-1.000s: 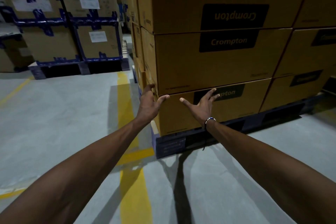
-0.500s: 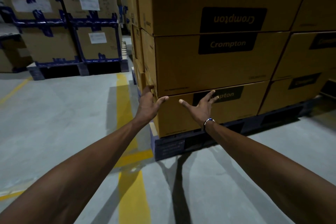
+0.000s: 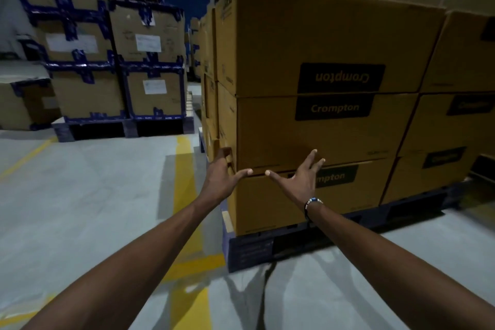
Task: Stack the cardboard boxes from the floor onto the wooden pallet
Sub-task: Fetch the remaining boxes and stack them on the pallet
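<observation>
Head view: both arms reach forward to the near corner of the stacked boxes. The left hand [image 3: 223,177] lies with spread, straight fingers around the corner edge, its thumb on the front face at the seam between the bottom box [image 3: 270,201] and the middle box [image 3: 316,136]. The right hand [image 3: 301,179] is flat and wide against the front, its thumb pointing toward the left thumb, its fingers reaching up onto the middle box; neither hand grips anything. A beaded bracelet [image 3: 312,202] sits on the right wrist. Above the hands, the top box [image 3: 308,35] carries its label upside down. Below the hands, the stack rests on the dark pallet [image 3: 251,250].

Compared with half a second ago, both hands sit higher on the stack, and the top edge of the stack is now in sight. Left of the left hand, a yellow floor stripe [image 3: 184,195] runs toward taped cartons [image 3: 150,61].
</observation>
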Demonstrator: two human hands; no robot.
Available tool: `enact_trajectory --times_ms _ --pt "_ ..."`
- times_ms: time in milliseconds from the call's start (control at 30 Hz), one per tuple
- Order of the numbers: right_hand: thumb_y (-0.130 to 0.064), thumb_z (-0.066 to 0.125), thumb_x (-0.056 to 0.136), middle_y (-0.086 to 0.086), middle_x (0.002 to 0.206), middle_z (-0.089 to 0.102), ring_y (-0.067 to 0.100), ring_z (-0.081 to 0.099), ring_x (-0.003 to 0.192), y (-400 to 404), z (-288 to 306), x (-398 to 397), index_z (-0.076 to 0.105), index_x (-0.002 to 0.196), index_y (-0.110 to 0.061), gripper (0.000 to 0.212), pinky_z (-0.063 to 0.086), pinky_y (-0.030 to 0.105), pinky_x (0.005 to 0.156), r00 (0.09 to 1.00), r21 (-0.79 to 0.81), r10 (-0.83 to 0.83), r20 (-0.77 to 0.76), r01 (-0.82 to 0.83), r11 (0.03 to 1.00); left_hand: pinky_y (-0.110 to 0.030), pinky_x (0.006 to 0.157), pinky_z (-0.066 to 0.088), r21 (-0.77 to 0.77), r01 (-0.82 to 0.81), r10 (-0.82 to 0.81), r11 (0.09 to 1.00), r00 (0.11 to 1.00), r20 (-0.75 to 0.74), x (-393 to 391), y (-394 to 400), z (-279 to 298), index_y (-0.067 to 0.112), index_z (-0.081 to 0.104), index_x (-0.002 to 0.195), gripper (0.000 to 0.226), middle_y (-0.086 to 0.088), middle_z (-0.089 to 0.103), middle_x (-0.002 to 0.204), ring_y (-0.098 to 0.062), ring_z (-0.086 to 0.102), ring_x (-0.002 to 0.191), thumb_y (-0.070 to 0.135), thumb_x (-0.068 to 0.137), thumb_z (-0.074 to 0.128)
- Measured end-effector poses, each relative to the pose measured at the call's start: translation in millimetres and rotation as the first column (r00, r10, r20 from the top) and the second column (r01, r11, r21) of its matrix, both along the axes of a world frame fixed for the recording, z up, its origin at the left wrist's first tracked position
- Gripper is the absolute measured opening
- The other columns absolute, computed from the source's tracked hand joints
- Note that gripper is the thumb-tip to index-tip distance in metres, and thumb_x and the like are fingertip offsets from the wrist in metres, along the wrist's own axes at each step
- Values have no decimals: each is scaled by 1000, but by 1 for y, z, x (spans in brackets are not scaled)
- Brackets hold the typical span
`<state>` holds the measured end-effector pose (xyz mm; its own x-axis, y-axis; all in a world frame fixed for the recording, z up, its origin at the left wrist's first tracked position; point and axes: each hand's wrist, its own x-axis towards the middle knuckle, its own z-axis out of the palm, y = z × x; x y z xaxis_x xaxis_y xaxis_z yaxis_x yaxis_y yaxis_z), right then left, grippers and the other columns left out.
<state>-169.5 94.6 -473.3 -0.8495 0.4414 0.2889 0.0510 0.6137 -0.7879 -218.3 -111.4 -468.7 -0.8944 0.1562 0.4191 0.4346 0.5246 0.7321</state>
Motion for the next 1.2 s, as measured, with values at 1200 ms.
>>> enact_trajectory --times_ms 1200 --pt "-66 79 75 -5 160 -43 34 -20 155 7 122 -2 -18 159 -44 130 29 68 118 983 340 114 -145 -59 939 -12 80 45 438 -39 163 898 954 -250 5 21 144 14 59 140 48 -7 67 132 -12 61 118 31 97 72"
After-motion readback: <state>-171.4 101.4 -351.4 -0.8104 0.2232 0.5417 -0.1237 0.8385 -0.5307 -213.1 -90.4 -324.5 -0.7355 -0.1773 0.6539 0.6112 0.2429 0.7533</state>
